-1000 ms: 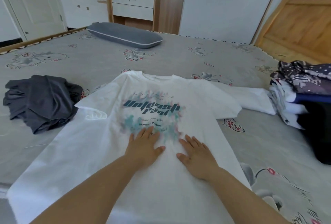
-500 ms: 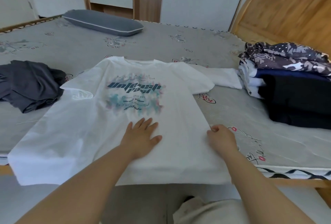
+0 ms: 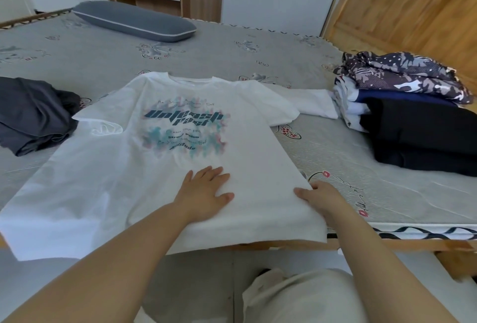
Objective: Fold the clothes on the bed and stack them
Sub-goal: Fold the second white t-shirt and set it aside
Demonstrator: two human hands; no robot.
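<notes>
A white T-shirt (image 3: 144, 183) with a teal print lies spread face up on the bed, its hem hanging over the front edge. My left hand (image 3: 205, 193) rests flat on its lower middle, fingers apart. At the shirt's right side edge my right hand (image 3: 321, 197) has its thumb on top of the fabric and its fingers curled at the seam. A stack of folded clothes (image 3: 413, 121) sits at the right, topped by a patterned purple garment. A crumpled dark grey garment (image 3: 33, 113) lies at the left.
The grey patterned mattress (image 3: 258, 56) has a grey pillow (image 3: 134, 20) at the far side. A wooden headboard (image 3: 413, 12) rises behind the stack. The bed's wooden front rail (image 3: 402, 244) runs below the shirt hem. My trouser leg (image 3: 302, 297) shows below it.
My right hand slid from the shirt's middle to its right side edge and closed on the fabric. The left hand stayed flat. The view dropped and drew back.
</notes>
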